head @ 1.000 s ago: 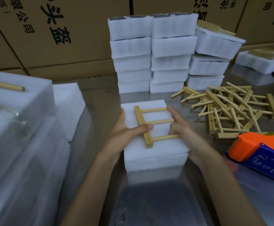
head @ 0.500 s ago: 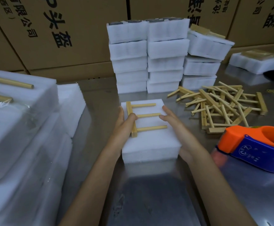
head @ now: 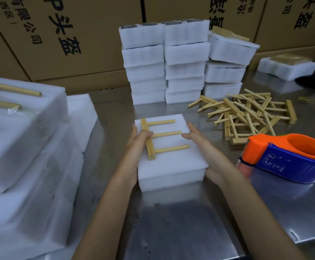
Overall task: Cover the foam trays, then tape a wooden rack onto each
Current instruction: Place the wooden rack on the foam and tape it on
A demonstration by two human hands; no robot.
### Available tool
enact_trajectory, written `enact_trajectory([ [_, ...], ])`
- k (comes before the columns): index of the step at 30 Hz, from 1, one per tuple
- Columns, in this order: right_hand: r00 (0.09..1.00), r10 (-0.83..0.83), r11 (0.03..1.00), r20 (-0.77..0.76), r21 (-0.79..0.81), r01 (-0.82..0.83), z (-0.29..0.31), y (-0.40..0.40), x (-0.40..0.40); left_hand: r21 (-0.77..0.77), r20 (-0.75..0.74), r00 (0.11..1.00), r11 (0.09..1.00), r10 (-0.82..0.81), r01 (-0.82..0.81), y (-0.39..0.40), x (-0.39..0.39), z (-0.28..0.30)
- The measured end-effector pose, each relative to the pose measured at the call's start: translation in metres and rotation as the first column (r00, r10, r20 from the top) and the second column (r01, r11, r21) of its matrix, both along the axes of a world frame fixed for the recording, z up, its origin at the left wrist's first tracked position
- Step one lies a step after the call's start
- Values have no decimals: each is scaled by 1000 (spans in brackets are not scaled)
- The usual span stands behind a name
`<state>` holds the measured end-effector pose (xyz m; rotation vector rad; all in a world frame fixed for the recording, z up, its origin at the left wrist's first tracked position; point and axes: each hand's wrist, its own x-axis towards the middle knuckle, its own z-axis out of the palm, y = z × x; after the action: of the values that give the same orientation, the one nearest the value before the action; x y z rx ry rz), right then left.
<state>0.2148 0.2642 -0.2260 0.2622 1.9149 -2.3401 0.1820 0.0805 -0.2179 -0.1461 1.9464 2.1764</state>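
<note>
A covered white foam tray (head: 171, 164) sits on the steel table (head: 173, 228) in front of me. On its lid, toward the left edge, lies a wooden rack (head: 149, 141) made of one bar and three rods. My left hand (head: 134, 149) holds the tray's left side, and its thumb is curled over the rack's bar, pinning it to the foam. My right hand (head: 205, 149) lies along the tray's right edge with fingers straight, the thumb on top near the rod ends.
An orange and blue tape dispenser (head: 288, 156) stands to the right. Behind it lies a pile of loose wooden racks (head: 246, 115). Stacked foam trays (head: 166, 62) stand at the back. Wrapped foam stacks (head: 21, 143) fill the left side. Cardboard boxes (head: 77, 34) form the back wall.
The rack has slid from the middle of the lid toward its left edge. My right hand came off the rod ends and now lies along the tray's right edge.
</note>
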Motion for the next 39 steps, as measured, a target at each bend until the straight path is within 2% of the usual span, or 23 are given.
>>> enact_trajectory([
  [2,995,-94,989,-23,108,96,12,2,8,64,-22,999,997,-30,32,-4,1,0],
  [3,984,-157,958,-89,229,174,16,6,15,92,-39,999,995,-25,28,-7,2,1],
  [4,956,-214,875,-199,395,278,19,12,24,105,-55,999,994,0,6,-9,4,1],
  [5,910,-246,722,-333,563,401,20,21,33,105,-62,997,994,34,-28,-12,4,1],
  [6,851,-254,518,-460,679,521,20,31,42,72,-73,995,995,71,-65,-15,5,1],
  [8,719,-290,89,-631,730,677,14,57,55,-38,-144,978,986,152,-159,-18,6,4],
  [9,661,-342,-70,-668,719,691,9,71,58,-67,-196,962,976,192,-208,-18,9,7],
  [10,606,-417,-180,-677,715,675,3,84,61,-76,-247,940,963,234,-259,-16,12,10],
  [11,555,-486,-244,-675,714,656,-2,95,62,-75,-287,918,949,275,-307,-13,15,14],
  [13,506,-539,-302,-673,716,630,-12,108,64,-90,-363,878,927,311,-365,-6,22,23],
  [15,510,-543,-321,-667,726,608,-15,114,64,-101,-469,839,927,276,-361,2,29,33],
  [17,528,-537,-299,-658,733,611,-9,119,64,-148,-553,815,942,175,-303,12,36,41],
  [20,476,-499,-230,-724,640,733,10,122,67,-244,-601,799,956,-18,-162,30,47,54],
  [23,445,-473,-155,-761,569,808,30,107,66,-309,-450,848,940,-279,146,54,59,60],
  [25,445,-416,-111,-793,531,840,41,92,64,-321,-310,834,876,-456,359,70,67,59],
  [26,442,-400,-67,-803,507,859,47,84,63,-315,-268,829,857,-492,407,76,72,58],
  [30,478,-396,46,-784,503,863,61,68,61,-187,-266,893,928,-364,323,70,77,62],
  [34,529,-378,113,-760,529,841,65,57,60,-140,-270,894,933,-358,332,56,75,63],
  [39,665,-364,192,-652,646,739,66,55,49,-101,-230,914,942,-336,321,51,67,62],
])
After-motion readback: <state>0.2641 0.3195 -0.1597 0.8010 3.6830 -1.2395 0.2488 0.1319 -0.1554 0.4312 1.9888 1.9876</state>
